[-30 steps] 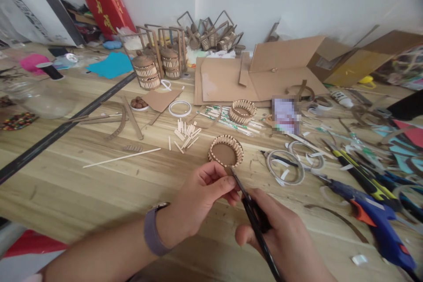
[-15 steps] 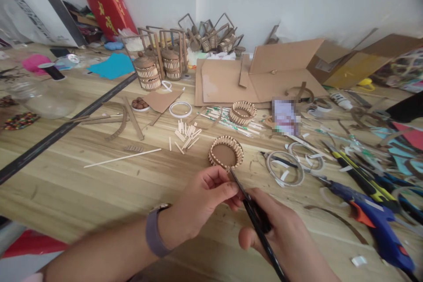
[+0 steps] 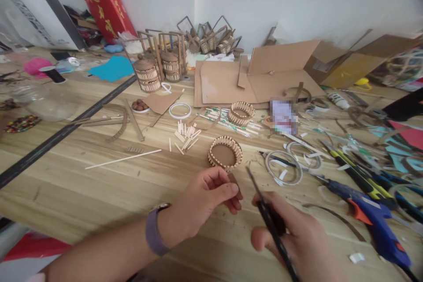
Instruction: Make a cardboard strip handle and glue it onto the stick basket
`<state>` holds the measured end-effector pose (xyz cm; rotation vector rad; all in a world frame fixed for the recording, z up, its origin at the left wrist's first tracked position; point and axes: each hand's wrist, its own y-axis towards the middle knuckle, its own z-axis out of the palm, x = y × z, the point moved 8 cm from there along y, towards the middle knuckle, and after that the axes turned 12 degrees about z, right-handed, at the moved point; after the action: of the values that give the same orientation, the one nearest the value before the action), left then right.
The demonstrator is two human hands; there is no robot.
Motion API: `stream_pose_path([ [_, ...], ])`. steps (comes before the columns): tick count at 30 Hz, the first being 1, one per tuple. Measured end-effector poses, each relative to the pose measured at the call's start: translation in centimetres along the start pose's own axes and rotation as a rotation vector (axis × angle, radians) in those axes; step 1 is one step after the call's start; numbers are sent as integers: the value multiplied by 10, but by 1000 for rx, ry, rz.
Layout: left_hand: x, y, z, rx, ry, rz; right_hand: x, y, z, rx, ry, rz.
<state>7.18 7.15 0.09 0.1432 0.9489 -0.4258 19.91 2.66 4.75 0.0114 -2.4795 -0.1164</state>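
Observation:
In the head view, my left hand [image 3: 211, 191] pinches a small brown cardboard strip [image 3: 234, 179] between thumb and fingers; most of the strip is hidden. My right hand [image 3: 291, 229] grips a slim black tool that looks like scissors [image 3: 264, 205], their tip pointing up and away from me, apart from the strip. Just beyond my left fingertips stands a round tray [image 3: 225, 154] with a brown base and a wall of short pale sticks. A similar stick-walled ring [image 3: 241, 113] lies farther back. Cut sticks [image 3: 187, 134] are scattered left of the tray.
To the right lie tape rolls [image 3: 283, 167], a yellow-black cutter [image 3: 358, 178] and a blue glue gun [image 3: 370, 218]. Finished little lidded baskets [image 3: 146, 75] stand at the back beside cardboard sheets [image 3: 228, 86]. A long thin stick [image 3: 122, 159] lies on the left.
My right hand has drawn the scissors away from the brown strip, to the right and slightly down. My left hand stays in place, still pinching the strip.

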Motion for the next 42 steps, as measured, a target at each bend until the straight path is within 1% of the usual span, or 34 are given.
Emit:
stream_pose_path([
  [2,2,0,-1,-10,8,-20,-13,-3,-15,-70,-85,13],
  [5,4,0,-2,-17,27,-24,-44,-10,-31,-119,-264,-22],
  [7,5,0,-3,-10,52,-16,-66,-17,-32,-68,-357,-85],
  [8,5,-1,-4,-2,76,-14,-77,-21,-34,-71,-393,-89],
  [10,7,-2,-3,35,162,-19,-91,-28,-34,-19,-449,-102],
  [11,7,-4,-2,69,233,-22,-94,-30,-35,0,-463,-105],
  [13,4,-6,0,142,454,14,-90,-28,-40,19,-463,-122],
  [15,-4,-7,3,208,729,113,-81,-19,-49,3,-450,-138],
  [17,-12,-8,10,269,950,243,-74,-3,-54,-15,-443,-136],
  [18,-15,-9,13,300,1016,297,-71,7,-55,-31,-438,-135],
  [20,-16,-9,19,351,1072,359,-71,26,-51,-47,-438,-121],
  [23,-16,-9,20,359,1086,391,-77,48,-30,-12,-508,-52],
  [26,-16,-10,20,350,1114,411,-84,59,-16,-50,-672,53],
  [29,-16,-11,21,365,1071,433,-82,60,-15,-113,-743,80],
  [31,-15,-10,20,370,990,420,-71,59,-28,-215,-701,45],
  [34,-8,-7,16,361,815,319,-38,48,-60,-457,-560,-58],
  [35,-5,-7,15,360,746,274,-25,43,-67,-501,-488,-98],
  [36,-2,-7,14,357,677,230,-13,39,-70,-509,-416,-139],
  [38,5,-7,12,349,565,130,7,31,-66,-483,-304,-198],
  [40,16,-8,9,325,491,5,21,23,-52,-448,-239,-270],
  [42,23,-9,5,279,429,-85,28,15,-35,-413,-196,-342],
])
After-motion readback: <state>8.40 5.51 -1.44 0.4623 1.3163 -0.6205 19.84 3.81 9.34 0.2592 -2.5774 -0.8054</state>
